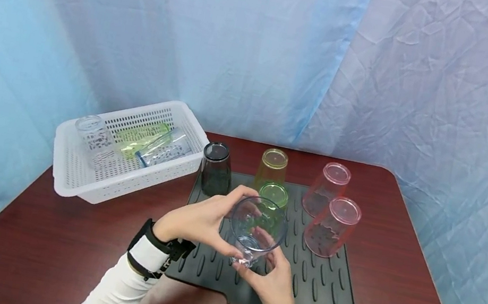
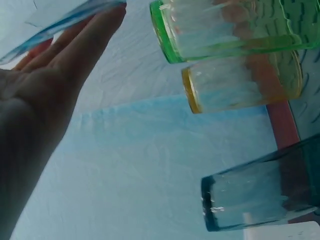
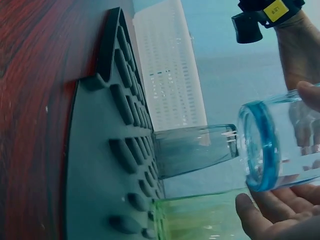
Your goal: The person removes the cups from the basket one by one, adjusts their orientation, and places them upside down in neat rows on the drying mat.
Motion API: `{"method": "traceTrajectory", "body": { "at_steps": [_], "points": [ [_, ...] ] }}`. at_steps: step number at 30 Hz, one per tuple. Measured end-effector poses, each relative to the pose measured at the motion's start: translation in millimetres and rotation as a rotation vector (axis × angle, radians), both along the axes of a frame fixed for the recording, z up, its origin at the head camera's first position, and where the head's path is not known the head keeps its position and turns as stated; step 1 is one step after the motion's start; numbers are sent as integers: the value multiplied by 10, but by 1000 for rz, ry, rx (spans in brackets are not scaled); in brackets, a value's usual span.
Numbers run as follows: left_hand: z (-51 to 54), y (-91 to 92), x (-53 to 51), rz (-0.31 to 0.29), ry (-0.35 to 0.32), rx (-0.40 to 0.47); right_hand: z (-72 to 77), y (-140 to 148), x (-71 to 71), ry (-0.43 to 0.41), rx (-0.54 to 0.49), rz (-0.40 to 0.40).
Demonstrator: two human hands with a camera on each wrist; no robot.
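Observation:
Both hands hold a clear, blue-tinted drinking glass (image 1: 250,242), mouth up, above the grey drying mat (image 1: 326,295). My left hand (image 1: 205,221) grips its left side, thumb low and fingers by the rim. Around the lower right of the glass curls my right hand (image 1: 271,280), thumb near the base. The thick blue base (image 3: 270,145) shows in the right wrist view, between the hands. Behind the held glass a green glass (image 1: 274,194) and a yellow glass (image 1: 273,165) stand upside down. A dark grey glass (image 1: 216,171) stands inverted to their left.
Two pink glasses (image 1: 334,186) (image 1: 333,229) stand upside down on the mat's right side. At the back left, a white perforated basket (image 1: 122,183) holds a clear glass (image 1: 94,132), a green glass (image 1: 139,140) and a blue-rimmed clear glass (image 1: 167,150). A curtain hangs behind the brown table (image 1: 396,285).

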State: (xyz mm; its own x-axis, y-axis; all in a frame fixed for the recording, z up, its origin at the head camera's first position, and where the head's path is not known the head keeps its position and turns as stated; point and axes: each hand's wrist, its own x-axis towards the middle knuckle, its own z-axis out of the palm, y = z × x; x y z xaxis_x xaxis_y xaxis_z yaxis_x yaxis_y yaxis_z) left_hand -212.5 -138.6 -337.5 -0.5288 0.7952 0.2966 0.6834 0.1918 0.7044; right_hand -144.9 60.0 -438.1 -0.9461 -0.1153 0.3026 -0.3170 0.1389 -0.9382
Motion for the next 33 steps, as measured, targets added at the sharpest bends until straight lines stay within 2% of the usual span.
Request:
{"method": "traceTrajectory", "body": {
  "at_steps": [3, 7, 10, 14, 19, 24, 26, 29, 33],
  "points": [
    [-33, -39, -3, 4, -17, 2, 7, 22, 17, -10, 46, -51],
    [-16, -99, 18, 26, 11, 46, 10, 51, 28, -40, 109, -107],
    [29, -98, 36, 44, 94, 56, 8, 63, 34, -58, 155, -134],
    [62, -29, 53, 52, 181, -21, 2, 65, 40, -74, 209, -141],
    [20, 14, 64, 42, 159, -78, 6, 49, 48, -103, 247, -123],
    [-38, -9, 48, 39, 138, -45, 15, 38, 61, -94, 272, -132],
    [-58, -26, 35, 40, 136, -24, 16, 39, 67, -105, 260, -134],
    [-70, -62, 16, 41, 148, 11, 5, 48, 64, -109, 187, -100],
    [-51, -122, 2, 48, 160, 85, -2, 79, 53, -115, -8, -7]
  ]
}}
